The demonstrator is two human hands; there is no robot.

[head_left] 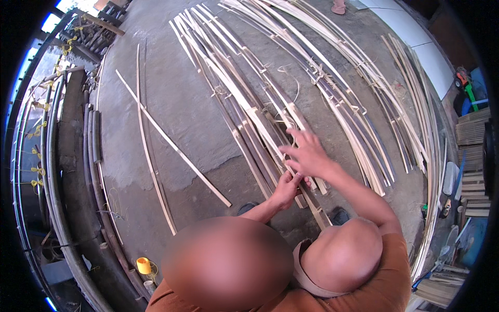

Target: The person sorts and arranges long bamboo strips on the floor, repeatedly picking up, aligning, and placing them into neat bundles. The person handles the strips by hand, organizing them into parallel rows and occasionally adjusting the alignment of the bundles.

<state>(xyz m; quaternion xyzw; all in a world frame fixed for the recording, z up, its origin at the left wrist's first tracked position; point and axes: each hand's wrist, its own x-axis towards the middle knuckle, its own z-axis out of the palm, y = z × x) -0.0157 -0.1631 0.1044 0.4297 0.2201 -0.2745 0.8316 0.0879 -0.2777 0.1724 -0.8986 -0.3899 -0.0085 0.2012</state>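
My left hand (287, 190) is closed, thumb on top, on a long dark-faced bamboo strip (315, 207) whose near end lies between my knees. Just above it my right hand (310, 154) has its fingers spread over the same strips; I see nothing gripped in it. Beneath both hands runs a bundle of long split bamboo strips (241, 99), pale on some faces and dark on others, stretching away to the far side. A thin pale tie strip (289, 120) loops beside my right fingertips. My palms' undersides are hidden.
More tied bamboo bundles (332, 86) lie on the concrete floor (176, 36) to the right. Two loose strips (174, 145) cross at left. Bamboo poles (93, 156) line the left side, near a yellow roll (143, 265). A green tool (470, 93) sits far right.
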